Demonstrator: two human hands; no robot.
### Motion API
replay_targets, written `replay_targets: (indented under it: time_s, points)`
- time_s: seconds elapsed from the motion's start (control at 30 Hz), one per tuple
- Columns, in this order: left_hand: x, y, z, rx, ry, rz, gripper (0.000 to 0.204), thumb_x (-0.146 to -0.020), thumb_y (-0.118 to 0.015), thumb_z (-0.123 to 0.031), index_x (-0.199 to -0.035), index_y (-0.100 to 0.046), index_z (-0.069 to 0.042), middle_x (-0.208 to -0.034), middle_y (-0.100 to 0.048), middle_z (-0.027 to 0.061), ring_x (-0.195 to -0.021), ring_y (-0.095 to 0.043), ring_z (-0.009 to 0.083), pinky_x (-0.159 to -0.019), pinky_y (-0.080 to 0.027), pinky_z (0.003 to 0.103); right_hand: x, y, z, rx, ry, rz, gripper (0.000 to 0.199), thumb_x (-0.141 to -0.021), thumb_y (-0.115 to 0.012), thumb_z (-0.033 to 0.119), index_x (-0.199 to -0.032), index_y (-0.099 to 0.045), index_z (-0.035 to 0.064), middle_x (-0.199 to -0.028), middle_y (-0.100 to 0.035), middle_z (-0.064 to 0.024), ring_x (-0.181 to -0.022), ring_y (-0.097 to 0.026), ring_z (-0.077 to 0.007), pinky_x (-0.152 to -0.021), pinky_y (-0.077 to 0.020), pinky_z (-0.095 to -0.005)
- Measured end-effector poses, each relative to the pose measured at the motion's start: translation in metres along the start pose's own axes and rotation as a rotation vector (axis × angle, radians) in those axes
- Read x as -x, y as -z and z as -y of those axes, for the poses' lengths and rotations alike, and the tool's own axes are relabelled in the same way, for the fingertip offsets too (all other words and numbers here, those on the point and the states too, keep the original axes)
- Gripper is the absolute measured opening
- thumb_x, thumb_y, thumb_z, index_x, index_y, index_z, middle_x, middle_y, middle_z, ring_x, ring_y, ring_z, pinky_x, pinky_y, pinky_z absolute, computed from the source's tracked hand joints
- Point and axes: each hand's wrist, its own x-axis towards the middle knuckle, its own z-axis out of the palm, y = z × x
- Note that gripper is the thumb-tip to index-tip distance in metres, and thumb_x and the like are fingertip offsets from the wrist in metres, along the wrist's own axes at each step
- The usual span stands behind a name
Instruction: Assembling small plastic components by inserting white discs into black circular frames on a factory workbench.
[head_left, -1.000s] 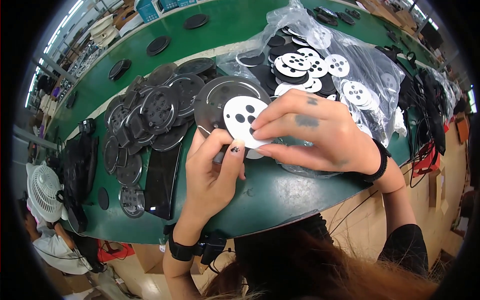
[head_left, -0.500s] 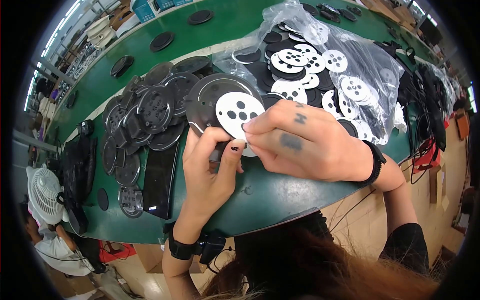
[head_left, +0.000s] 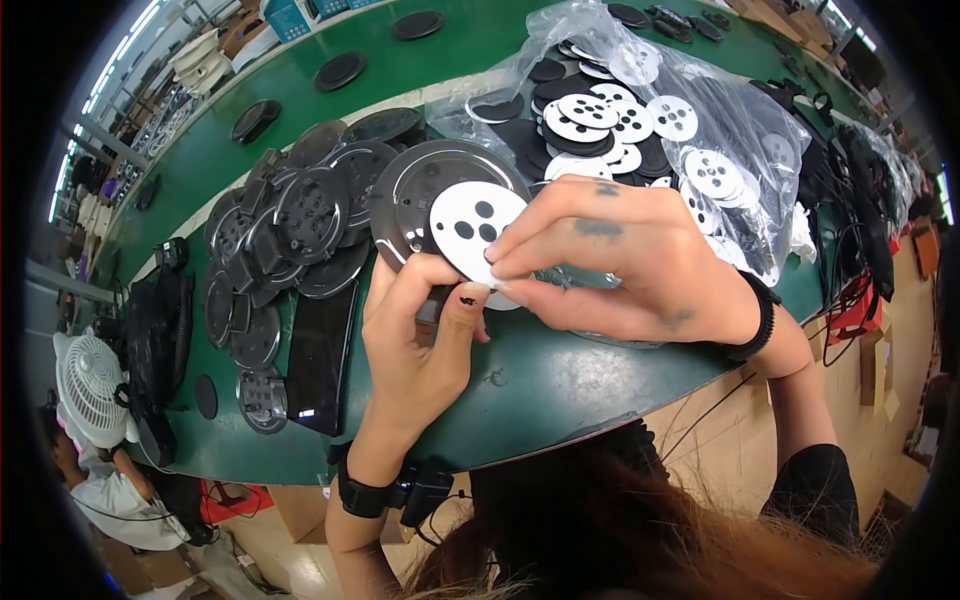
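My left hand (head_left: 420, 330) is closed, thumb and forefinger pinching the lower edge of a white round pad (head_left: 462, 222) with dark round spots. Behind the pad is a larger dark, shiny plastic disc (head_left: 405, 190), its lower edge against the same hand's other fingers. My right hand (head_left: 625, 265) pinches the pad's lower right edge, close to my left thumb. Left of the hands lies a heap of similar dark discs (head_left: 310, 215). To the right, a clear plastic bag (head_left: 740, 110) holds many white pads (head_left: 583, 108) and black ones (head_left: 548, 70).
A dark flat panel (head_left: 322, 360) lies on the green table (head_left: 560, 400) beside my left forearm. Farther back, several dark discs (head_left: 341, 71) sit on a green strip. Black cables (head_left: 835, 210) are bunched at the right. A white fan (head_left: 92, 388) stands at the left edge.
My right hand has turned and its fingers have opened out somewhat, still at the pad's edge. My left hand has barely moved. Discs on the far green strip have shifted right and away.
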Motion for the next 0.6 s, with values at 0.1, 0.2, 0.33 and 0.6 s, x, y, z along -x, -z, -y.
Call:
replay_targets:
  time_s: [0.1,0.2,0.33,0.6]
  points:
    - [0.0,0.001,-0.001,-0.088,-0.041,0.036,0.021,-0.093,-0.051,-0.019,-0.088,-0.051,0.001,-0.07,-0.053,0.0042,-0.057,-0.055,0.01,-0.051,-0.043,0.021,0.0,0.0,0.0,0.005,-0.001,0.009,0.013,-0.072,-0.066,0.005,-0.08,-0.057,-0.0012,-0.081,-0.058,-0.0109,-0.072,-0.058,-0.0297,-0.064,-0.0481,-0.0341]
    - [-0.001,0.0,0.0,-0.102,-0.05,0.047,0.021,-0.092,-0.052,-0.018,-0.086,-0.051,0.002,-0.078,-0.052,0.0058,-0.058,-0.055,0.0101,-0.051,-0.043,0.021,0.001,0.0,0.001,0.017,0.003,0.006,0.013,-0.072,-0.066,0.005,-0.079,-0.057,-0.0014,-0.08,-0.058,-0.0102,-0.072,-0.057,-0.0284,-0.064,-0.0483,-0.0337]
    - [0.0,-0.001,0.003,-0.028,-0.077,-0.019,0.016,-0.087,-0.059,-0.01,-0.081,-0.056,0.004,-0.096,-0.046,0.0098,-0.063,-0.054,0.0085,-0.047,-0.046,0.019,0.002,-0.007,0.003,0.116,0.07,0.005,0.013,-0.071,-0.066,0.005,-0.079,-0.057,-0.0011,-0.081,-0.057,-0.0091,-0.073,-0.057,-0.0261,-0.063,-0.0486,-0.0333]
    - [-0.002,-0.005,0.003,-0.068,-0.07,-0.009,0.014,-0.086,-0.06,-0.009,-0.08,-0.056,0.003,-0.098,-0.046,0.0105,-0.065,-0.055,0.0087,-0.046,-0.046,0.019,0.005,-0.007,0.003,0.287,0.108,-0.007,0.014,-0.067,-0.066,0.005,-0.076,-0.055,0.0001,-0.082,-0.054,-0.0087,-0.075,-0.057,-0.0246,-0.061,-0.0479,-0.0321]
